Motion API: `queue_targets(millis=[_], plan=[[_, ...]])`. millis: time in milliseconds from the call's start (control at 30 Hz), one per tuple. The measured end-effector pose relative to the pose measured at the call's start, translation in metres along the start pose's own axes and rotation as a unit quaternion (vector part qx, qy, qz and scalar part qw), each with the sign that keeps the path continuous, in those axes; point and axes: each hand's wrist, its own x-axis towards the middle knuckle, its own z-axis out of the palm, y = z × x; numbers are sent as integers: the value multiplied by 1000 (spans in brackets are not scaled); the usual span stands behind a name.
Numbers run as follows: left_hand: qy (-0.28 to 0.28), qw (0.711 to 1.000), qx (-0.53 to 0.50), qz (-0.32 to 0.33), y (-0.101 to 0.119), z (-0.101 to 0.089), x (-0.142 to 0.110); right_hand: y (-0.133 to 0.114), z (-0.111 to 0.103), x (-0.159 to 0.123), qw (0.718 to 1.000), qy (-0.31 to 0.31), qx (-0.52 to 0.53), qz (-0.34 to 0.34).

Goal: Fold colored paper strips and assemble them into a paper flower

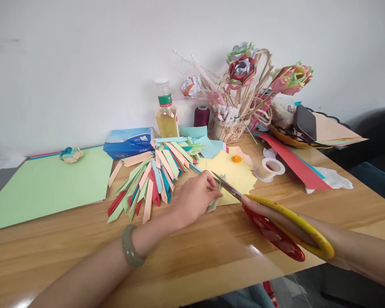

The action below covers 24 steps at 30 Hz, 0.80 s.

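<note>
My left hand is closed in a pinch on a small folded piece of green paper, just above the table. The fingers partly hide this paper. Scissors with a yellow and a red handle are in my right hand, whose fingers pass through the loops. The blades point left, with their tips close to my left fingertips, and look nearly closed. Behind both hands lie yellow paper sheets with a small orange paper rose on top. Left of my left hand spreads a pile of colored paper strips.
Light green sheets cover the table's left. At the back stand a tissue pack, a glue bottle, a dark thread spool and a pot of paper flowers. A white spool and red paper lie right.
</note>
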Motion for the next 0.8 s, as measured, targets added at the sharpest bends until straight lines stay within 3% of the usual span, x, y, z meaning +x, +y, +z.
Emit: queue_targets(millis=[233,367,467,633,800], plan=[[-19,1000,-16,8,-4,1,1,-15,6,1,999,-9,-2,34],[-20,1000,-10,3,-5,2,2,-20,11,0,1000,-3,-23,17],[-16,1000,-3,3,-5,2,2,-17,10,0,1000,-12,-20,-15],[-11,1000,11,2,-2,1,1,-5,-4,3,999,-37,34,0],[-8,1000,15,1,-1,0,0,-3,-6,0,998,-54,19,-35]])
